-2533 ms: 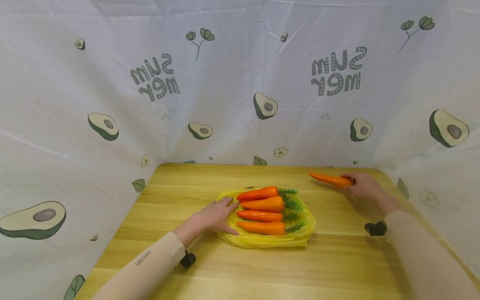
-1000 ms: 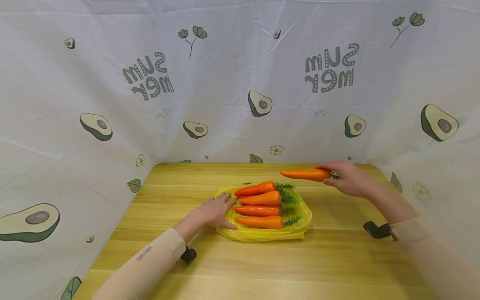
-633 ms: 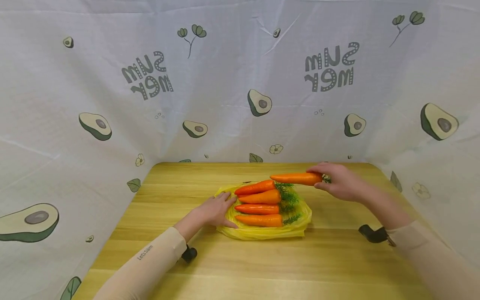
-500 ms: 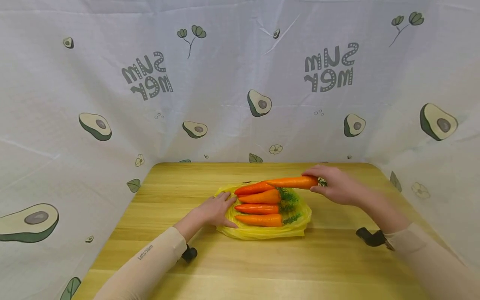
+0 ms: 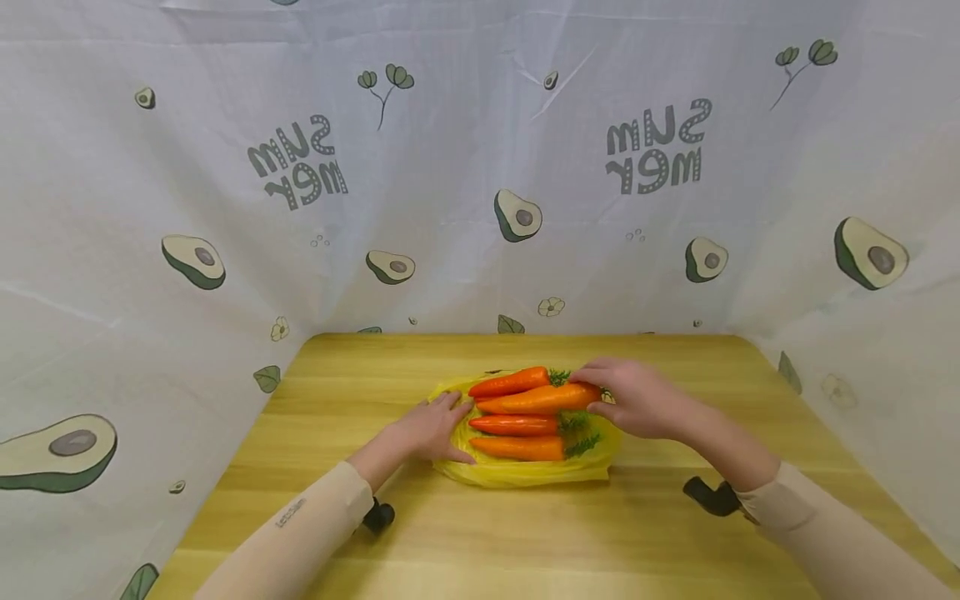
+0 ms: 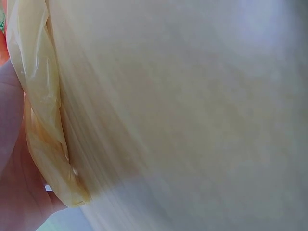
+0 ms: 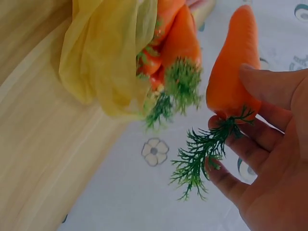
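Right wrist view shows it best: our right hand has thumb and fingers pinched round the thick end of a carrot, just above its green leafy top, which dangles out between the fingers. In the head view that same carrot sits over the yellow plastic bag in the middle of the wooden table, lined up with the other carrots and apparently touching the pile, though we can't tell if its weight is fully down yet since the hand is wrapped round the end

Our left hand lies flat with fingers stretched out, pressing on the left edge of the bag, fingertips right by the carrot tips. The left wrist view is mostly blur, just a strip of crumpled yellow plastic against the palm

So where are we at? Looks like nearly done to us. Three other carrots show on the bag, one behind the held one and two in front, all pointing left with their greens to the right. A further one may be hidden under the held one; we can't tell. No loose carrots show anywhere else on the table. What's left, as we judge it, is letting go of this one and maybe dealing with the bag itself

The carrot looks smooth, bright orange and slightly glossy, with stiff feathery greens, so probably a fake one, light and easy to hold

Behind it all hangs a white avocado-print cloth
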Demonstrator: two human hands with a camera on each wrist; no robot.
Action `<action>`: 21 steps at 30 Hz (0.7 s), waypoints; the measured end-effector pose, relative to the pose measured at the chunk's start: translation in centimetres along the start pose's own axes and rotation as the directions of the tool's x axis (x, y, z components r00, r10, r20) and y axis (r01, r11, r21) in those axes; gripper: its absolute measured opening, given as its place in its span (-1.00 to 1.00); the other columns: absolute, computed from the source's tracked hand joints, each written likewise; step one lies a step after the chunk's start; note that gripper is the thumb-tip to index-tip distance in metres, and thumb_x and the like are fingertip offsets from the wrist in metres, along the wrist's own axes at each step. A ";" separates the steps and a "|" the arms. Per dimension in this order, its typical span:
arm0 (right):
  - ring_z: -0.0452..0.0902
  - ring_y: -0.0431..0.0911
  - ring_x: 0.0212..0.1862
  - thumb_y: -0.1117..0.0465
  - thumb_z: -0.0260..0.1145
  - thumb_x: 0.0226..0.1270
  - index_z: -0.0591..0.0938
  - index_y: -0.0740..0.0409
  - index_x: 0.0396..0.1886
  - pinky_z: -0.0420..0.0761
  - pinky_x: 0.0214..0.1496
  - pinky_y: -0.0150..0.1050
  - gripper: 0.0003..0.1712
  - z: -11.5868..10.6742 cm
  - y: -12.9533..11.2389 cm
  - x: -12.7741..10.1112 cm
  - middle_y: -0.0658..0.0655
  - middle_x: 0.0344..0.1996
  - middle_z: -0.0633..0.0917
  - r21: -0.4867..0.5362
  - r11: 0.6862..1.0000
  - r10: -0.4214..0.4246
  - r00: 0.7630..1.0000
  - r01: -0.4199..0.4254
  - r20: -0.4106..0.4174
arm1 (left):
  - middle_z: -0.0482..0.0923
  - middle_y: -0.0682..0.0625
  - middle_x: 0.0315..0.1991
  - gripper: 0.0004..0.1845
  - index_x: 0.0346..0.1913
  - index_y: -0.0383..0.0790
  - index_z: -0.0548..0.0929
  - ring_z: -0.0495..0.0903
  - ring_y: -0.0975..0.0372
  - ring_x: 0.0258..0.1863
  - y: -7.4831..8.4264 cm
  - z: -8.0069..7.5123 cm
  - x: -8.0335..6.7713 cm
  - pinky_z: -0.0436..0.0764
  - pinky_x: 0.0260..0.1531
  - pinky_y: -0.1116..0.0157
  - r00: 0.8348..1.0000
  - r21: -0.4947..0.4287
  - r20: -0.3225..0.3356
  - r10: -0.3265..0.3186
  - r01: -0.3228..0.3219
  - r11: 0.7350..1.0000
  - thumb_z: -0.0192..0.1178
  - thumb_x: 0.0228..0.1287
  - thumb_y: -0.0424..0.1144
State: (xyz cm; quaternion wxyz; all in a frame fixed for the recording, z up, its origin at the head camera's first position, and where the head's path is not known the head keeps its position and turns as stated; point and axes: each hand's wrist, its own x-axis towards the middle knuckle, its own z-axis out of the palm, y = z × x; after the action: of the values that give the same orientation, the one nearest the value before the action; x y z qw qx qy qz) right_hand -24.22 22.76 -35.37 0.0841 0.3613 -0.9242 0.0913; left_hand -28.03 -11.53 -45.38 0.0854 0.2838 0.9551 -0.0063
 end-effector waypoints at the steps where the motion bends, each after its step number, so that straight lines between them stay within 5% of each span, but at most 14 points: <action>1: 0.65 0.05 0.06 0.22 0.48 0.26 0.67 0.11 0.18 0.65 0.12 0.05 -0.53 0.1 -0.2 0.2 0.11 0.09 0.70 -0.014 1.000 0.003 1.000 -0.003 0.004 | 0.08 -0.21 0.59 0.12 0.59 -0.08 0.18 0.13 -0.08 0.56 0.0 -0.1 0.0 0.27 0.42 -0.18 1.000 0.000 -0.002 0.000 0.000 1.000 0.15 0.11 0.55; 15: 0.63 0.05 0.11 0.21 0.53 0.18 0.70 0.12 0.12 0.55 0.18 0.22 -0.53 2.7 -2.7 1.6 0.10 0.01 0.73 -0.139 0.990 -0.040 0.999 0.036 -0.028 | 0.06 -0.20 0.59 0.11 0.59 -0.07 0.18 0.12 -0.08 0.56 -0.1 0.1 0.0 0.24 0.43 -0.19 1.000 -0.020 -0.002 -0.004 0.004 1.000 0.16 0.12 0.54; 21: 0.62 0.02 0.02 0.20 0.53 0.16 0.71 0.11 0.08 0.58 0.01 0.09 -0.55 3.9 -3.2 1.8 0.08 -0.07 0.73 -0.221 0.972 -0.090 0.995 0.077 -0.052 | 0.05 -0.20 0.59 0.12 0.58 -0.10 0.20 0.11 -0.07 0.56 -0.2 0.1 0.0 0.24 0.44 -0.17 1.000 -0.021 0.000 -0.004 0.004 1.000 0.16 0.11 0.54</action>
State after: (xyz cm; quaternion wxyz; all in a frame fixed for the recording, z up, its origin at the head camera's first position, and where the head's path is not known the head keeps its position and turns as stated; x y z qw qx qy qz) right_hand -23.72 18.39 -38.39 0.1555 0.3854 -0.9096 -0.0033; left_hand -28.13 -11.64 -45.47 0.0883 0.2809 0.9557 0.0038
